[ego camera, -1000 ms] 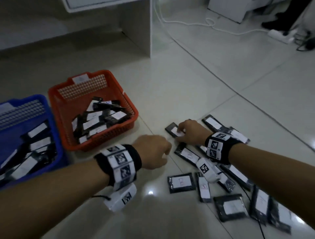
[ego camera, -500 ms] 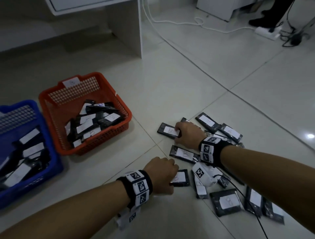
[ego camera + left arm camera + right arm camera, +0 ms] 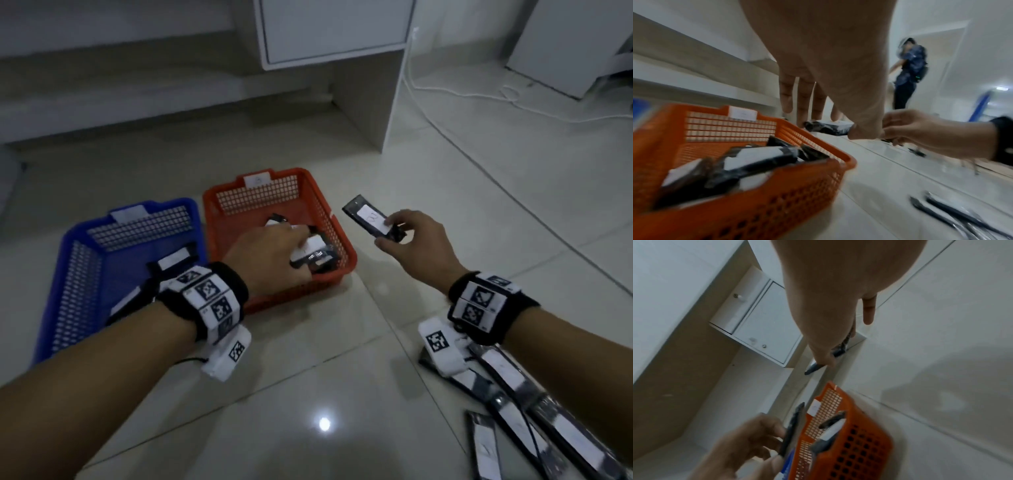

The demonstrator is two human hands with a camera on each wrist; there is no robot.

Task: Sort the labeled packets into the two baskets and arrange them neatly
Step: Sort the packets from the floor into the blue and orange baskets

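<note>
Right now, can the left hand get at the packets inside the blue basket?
Probably yes. The left hand is over the orange basket, the blue basket sits right beside it, open-topped, and nothing covers its packets.

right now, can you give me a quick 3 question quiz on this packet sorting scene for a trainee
1. True or false: the right hand holds a packet above the floor, beside the orange basket.
2. Over which basket is the left hand? A) blue basket B) orange basket C) neither
3. Fill in: the unsorted packets lie on the ____.

Key: 1 true; 2 B; 3 floor
</note>
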